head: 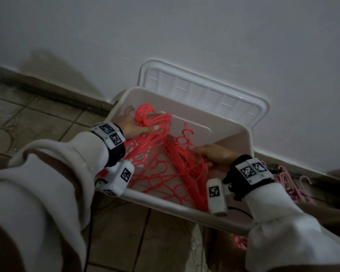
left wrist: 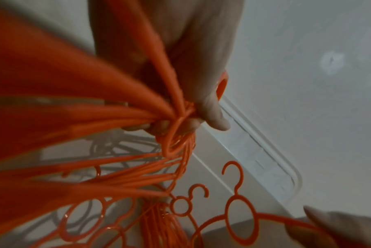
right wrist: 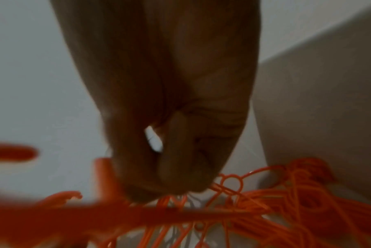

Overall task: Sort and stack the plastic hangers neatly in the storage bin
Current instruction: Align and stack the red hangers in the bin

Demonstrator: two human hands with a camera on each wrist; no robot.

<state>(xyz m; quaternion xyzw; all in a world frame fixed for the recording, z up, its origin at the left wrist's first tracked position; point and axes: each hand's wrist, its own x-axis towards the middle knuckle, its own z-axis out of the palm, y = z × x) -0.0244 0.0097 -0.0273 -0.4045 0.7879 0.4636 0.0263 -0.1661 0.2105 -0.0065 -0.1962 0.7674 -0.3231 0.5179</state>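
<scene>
Two hands in one storage bin (head: 241, 138), left hand (head: 134, 127) clamped on bunched red hangers (head: 155, 169), right hand (head: 217, 155) grip unclear, pink hangers (head: 294, 183) at right only in head view.

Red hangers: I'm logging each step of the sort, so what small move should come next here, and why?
Probably lower the bundle of red hangers flat into the storage bin. The left hand grips them bunched near the hooks, fanned out and tilted, while the right hand holds the far arms over the bin. A few more already lie inside, so setting the bundle down aligned would stack them neatly.
</scene>
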